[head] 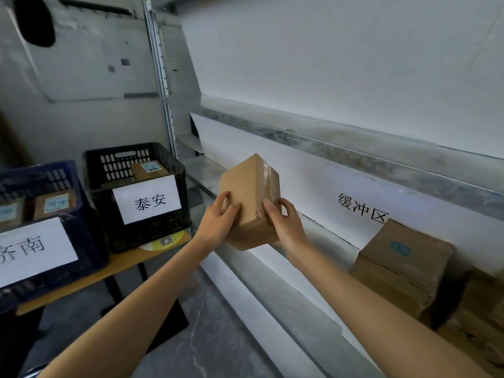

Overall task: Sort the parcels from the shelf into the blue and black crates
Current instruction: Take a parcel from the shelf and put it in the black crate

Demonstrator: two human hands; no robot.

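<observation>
On my far left sits the blue crate (pixel 38 170), its white paper sign facing me and two parcels with blue stickers inside. Just beside it on the same wooden table (pixel 122 261) is the black crate (pixel 152 236), with its own sign and at least one stickered parcel in it.

My left hand (pixel 221 222) grips the near left side of the brown parcel (pixel 251 186), thumb curled onto the face turned to me. The box hangs in the air in front of the shelf (pixel 321 237), tilted, touching nothing but my hands. My right hand (pixel 286 227) clamps the opposite side, fingers wrapped over the taped edge.

No sticker shows on the faces I can see, so I judge the job now is to roll the box between both palms until the label comes up, read it, then match it to a sign. I should grip firmly; the tape looks slippery.

Further right, a stack of parcels (pixel 403 266) waits on the shelf.
</observation>
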